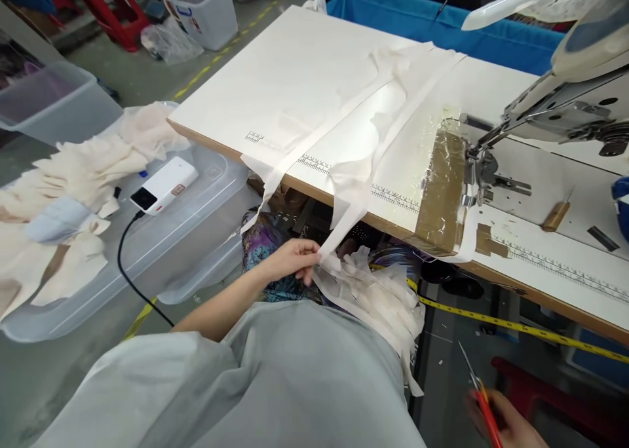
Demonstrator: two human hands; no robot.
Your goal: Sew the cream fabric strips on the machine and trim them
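Note:
Below the front edge of the white sewing table [221,74], my left hand [295,261] pinches the end of a pale fabric strip [351,215]. The strip runs up over the edge and across the tabletop, beside a second pale strip [295,153]. A bunch of pale fabric pieces [383,291] lies on my lap, just right of my left hand. Down at the lower right, my right hand [506,422] is closed around red-handled scissors [484,405], their blades pointing up and away from the fabric.
A sewing machine [580,114] stands at the right, with a wooden-handled awl [556,216] near it. A yellow tape measure [491,315] hangs below the table edge. At left, a lidded plastic bin [196,238] bears fabric pieces [83,173] and a white device [170,183] with a black cable.

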